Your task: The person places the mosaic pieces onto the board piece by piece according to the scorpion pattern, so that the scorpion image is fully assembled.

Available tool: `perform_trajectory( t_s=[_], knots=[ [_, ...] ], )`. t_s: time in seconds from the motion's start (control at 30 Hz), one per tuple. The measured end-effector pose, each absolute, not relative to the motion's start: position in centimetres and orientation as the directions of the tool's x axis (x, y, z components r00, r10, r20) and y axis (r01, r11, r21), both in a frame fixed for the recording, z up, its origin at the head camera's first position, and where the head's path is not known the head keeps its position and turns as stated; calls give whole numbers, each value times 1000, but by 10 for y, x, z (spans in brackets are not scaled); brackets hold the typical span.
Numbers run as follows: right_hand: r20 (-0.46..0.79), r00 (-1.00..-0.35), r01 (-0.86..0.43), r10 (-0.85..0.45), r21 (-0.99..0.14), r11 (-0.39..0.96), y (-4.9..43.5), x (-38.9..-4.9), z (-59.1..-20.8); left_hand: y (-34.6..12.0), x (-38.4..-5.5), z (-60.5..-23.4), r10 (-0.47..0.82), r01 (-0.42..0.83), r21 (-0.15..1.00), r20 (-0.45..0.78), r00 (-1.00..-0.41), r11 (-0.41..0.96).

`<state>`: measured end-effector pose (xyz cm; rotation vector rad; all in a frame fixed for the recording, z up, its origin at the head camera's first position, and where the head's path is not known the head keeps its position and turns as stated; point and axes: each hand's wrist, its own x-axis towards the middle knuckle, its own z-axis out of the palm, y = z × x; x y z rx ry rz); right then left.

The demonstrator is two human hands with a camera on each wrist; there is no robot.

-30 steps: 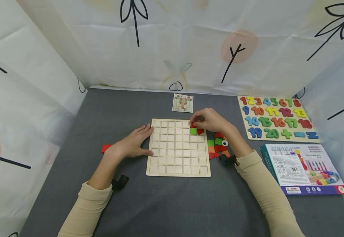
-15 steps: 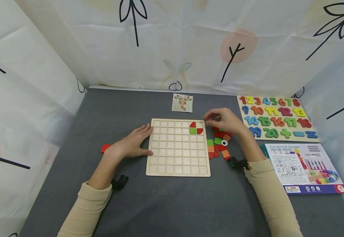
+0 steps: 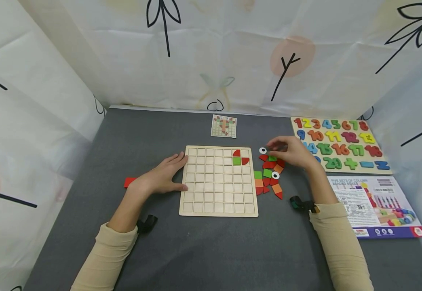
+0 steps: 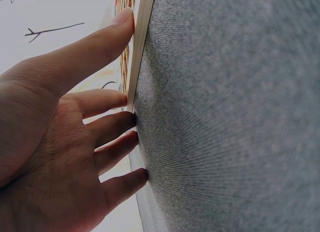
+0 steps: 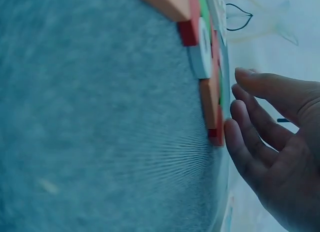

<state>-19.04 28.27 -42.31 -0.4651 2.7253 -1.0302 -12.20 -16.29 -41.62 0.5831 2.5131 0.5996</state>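
My left hand (image 3: 163,173) lies with spread fingers against the left edge of a wooden grid board (image 3: 208,198). In the left wrist view, its thumb and index fingertip touch the board's edge (image 4: 141,36). Near the board's upper right corner sit two red quarter-round tiles (image 3: 236,153) and a green square tile (image 3: 236,161). Right of the board, my right hand (image 3: 292,152) hovers over a loose pile of tiles (image 3: 268,165), thumb and fingers apart with nothing between them. A white eye tile (image 3: 262,150) with a black dot lies just left of its fingertips.
Behind the board lies a small pattern card (image 3: 223,126). At the right are a number puzzle board (image 3: 342,145) and a boxed set (image 3: 378,206) printed with toys. A red piece (image 3: 129,182) shows beside the left wrist. White cloth (image 3: 182,72) encloses the grey table.
My right hand has left the upper red quarter-round tile in the grid and moved right over the pile. The eye tile beside it has come into view. My left hand stays put.
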Motion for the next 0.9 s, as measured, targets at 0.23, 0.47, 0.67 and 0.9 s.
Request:
perform_trajectory(
  t_s=[0.23,0.47,0.67,0.9],
  knots=[
    [-89,-927,-229,-365,-637,736,280,-197,-431,-163,-122,-416,500,284,511,-355,-790,811],
    [-117,-932,-217,-343,-579,786,269,-205,-431,-163,-121,-416,501,288,509,-351,-791,811],
    [-131,-942,-189,-309,-554,811,264,-208,-430,-163,-122,-417,499,288,504,-354,-791,814],
    [-131,-942,-191,-311,-553,811,263,-209,-428,-162,-122,-416,496,286,501,-358,-791,817]
  ],
)
